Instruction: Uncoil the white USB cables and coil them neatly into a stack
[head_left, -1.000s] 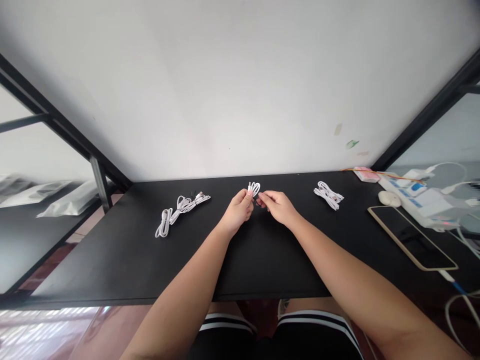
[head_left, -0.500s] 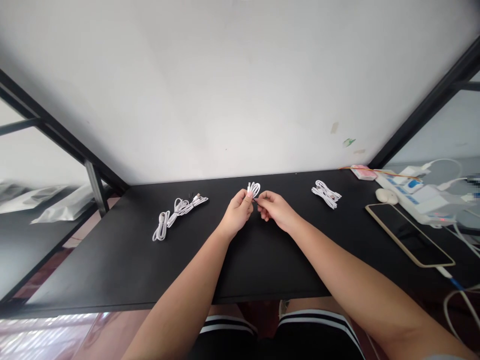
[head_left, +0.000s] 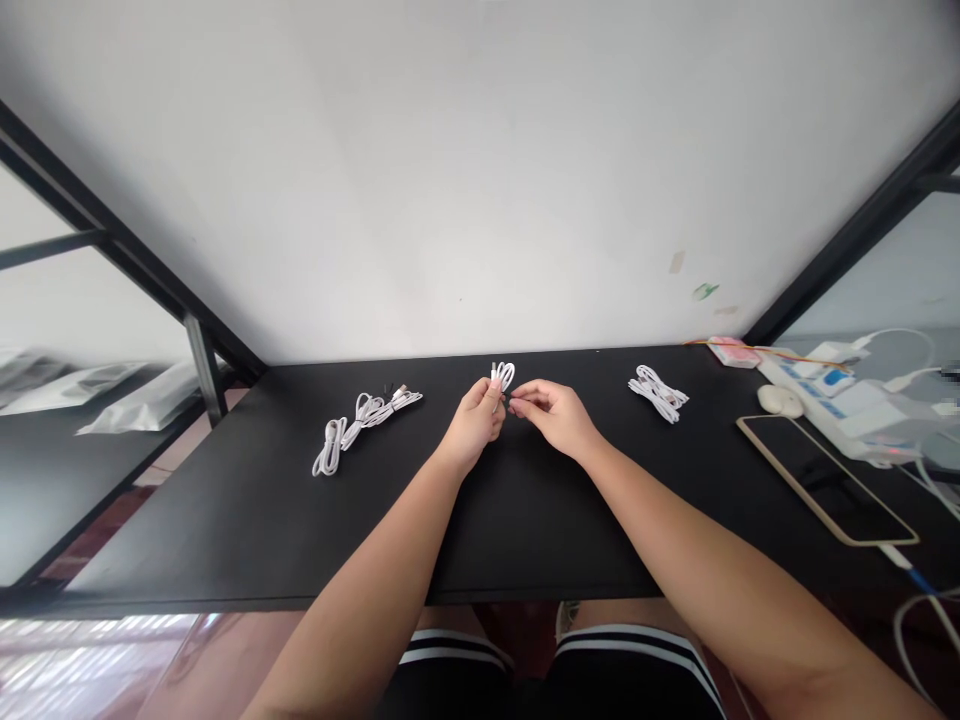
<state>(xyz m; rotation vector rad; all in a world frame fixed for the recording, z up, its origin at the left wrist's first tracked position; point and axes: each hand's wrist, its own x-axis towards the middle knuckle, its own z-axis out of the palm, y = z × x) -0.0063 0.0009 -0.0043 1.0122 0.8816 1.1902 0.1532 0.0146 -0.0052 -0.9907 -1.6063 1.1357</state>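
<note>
A coiled white USB cable (head_left: 505,376) stands up out of my left hand (head_left: 474,425), whose thumb and fingers are closed around its lower part. Its plug end points upward beside the loops. My right hand (head_left: 553,415) is just to the right of the coil, thumb and index finger brought together in a pinch near its lower side. Whatever sits at those fingertips is too small and dark to make out. Both hands are above the black table (head_left: 247,520).
On the left lie bundled white cables (head_left: 382,408) and another coil (head_left: 330,447). A white cable bundle (head_left: 658,393) rests right of my hands. Further right are a phone (head_left: 829,480), a white earphone case (head_left: 780,401) and a power strip (head_left: 840,410) with chargers. A wall (head_left: 465,180) stands behind.
My right fingertips have drawn slightly away from the cable coil, and the dark strand between the hands no longer shows clearly. My left hand keeps its hold. The view has shifted slightly.
</note>
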